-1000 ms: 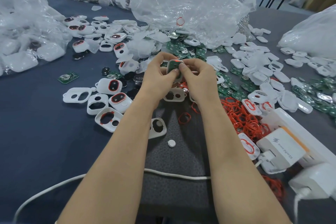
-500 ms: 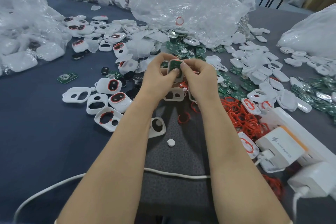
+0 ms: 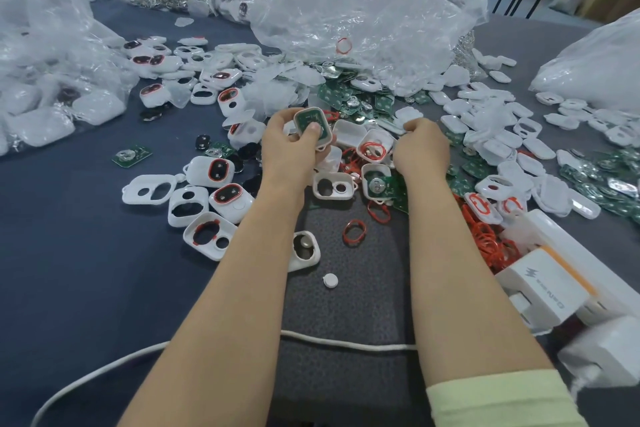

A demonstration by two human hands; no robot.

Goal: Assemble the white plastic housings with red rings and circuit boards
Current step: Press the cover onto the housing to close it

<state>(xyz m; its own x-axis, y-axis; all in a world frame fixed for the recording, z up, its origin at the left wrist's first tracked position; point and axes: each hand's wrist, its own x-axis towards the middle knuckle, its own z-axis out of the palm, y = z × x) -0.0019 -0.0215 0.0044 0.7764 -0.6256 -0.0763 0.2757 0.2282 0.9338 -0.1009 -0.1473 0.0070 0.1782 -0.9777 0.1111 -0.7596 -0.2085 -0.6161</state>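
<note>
My left hand [image 3: 291, 146] grips a white housing with a green circuit board [image 3: 313, 125] seated in it, thumb on the board, held above the table. My right hand [image 3: 420, 149] sits apart to the right with its fingers curled over the pile of white parts; what the fingertips touch is hidden. Between the hands lie a white housing with a red ring [image 3: 374, 149] and another holding a board and coin cell [image 3: 377, 185]. Loose red rings [image 3: 355, 232] lie on the dark mat. Assembled housings with red-rimmed windows [image 3: 213, 170] sit at the left.
Crumpled clear plastic bags [image 3: 346, 0] fill the back and left. Green boards [image 3: 341, 97] and white covers [image 3: 491, 135] spread across the table's right. A heap of red rings [image 3: 485, 236], white chargers on a power strip [image 3: 547, 288] and a white cable [image 3: 346, 345] lie near me.
My right hand has let go of the housing and moved right toward the pile. My left hand alone now holds the housing with the board.
</note>
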